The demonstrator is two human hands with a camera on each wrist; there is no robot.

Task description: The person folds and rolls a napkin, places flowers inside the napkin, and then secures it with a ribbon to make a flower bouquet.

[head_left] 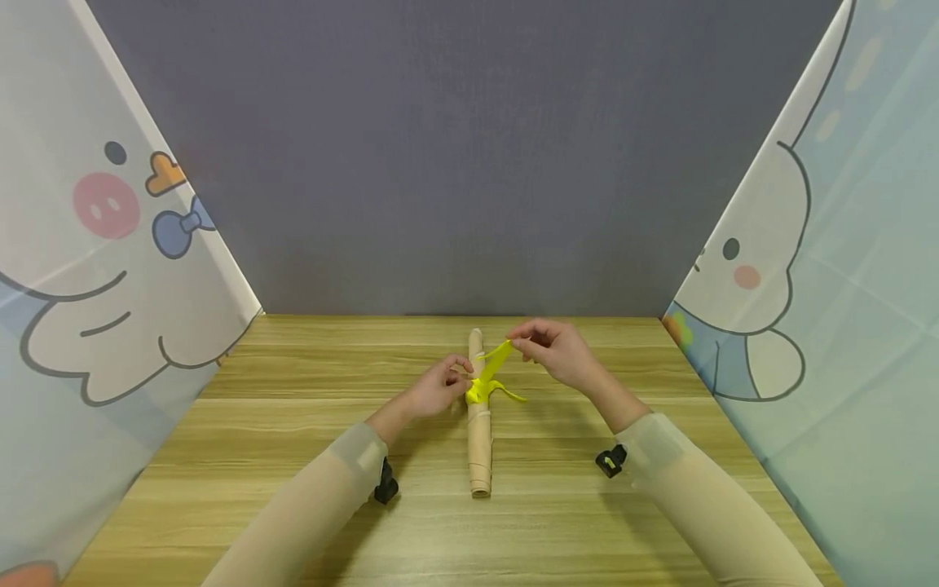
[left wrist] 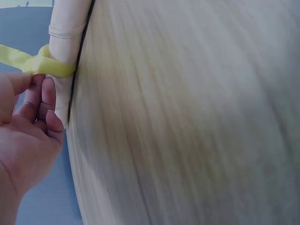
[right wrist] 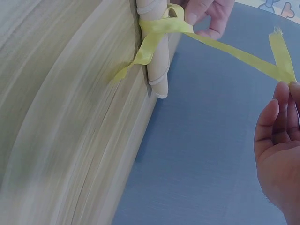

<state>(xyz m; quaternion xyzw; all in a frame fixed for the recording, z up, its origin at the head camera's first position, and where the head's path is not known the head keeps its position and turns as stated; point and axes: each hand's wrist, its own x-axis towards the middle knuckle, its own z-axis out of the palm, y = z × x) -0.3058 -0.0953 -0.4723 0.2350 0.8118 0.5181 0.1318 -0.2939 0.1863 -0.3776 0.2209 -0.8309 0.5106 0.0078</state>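
Note:
A rolled-up beige sheet (head_left: 480,448) lies lengthwise on the table, with a yellow ribbon (head_left: 495,361) looped around its middle. At the ribbon's loop, my left hand (head_left: 436,390) pinches the band between thumb and fingers, close against the roll; the left wrist view shows this loop (left wrist: 40,64) beside the fingertips. Up and to the right, my right hand (head_left: 561,352) pinches one ribbon tail near its frayed end (right wrist: 277,33) and holds it stretched away from the roll. The other tail (right wrist: 149,47) hangs loose onto the table.
The wood-grain table (head_left: 293,456) extends around the roll on every side. A grey panel (head_left: 469,163) stands along its back edge. Cartoon-printed cloth walls (head_left: 44,228) flank it left and right. Black devices (head_left: 611,461) sit at both wrists.

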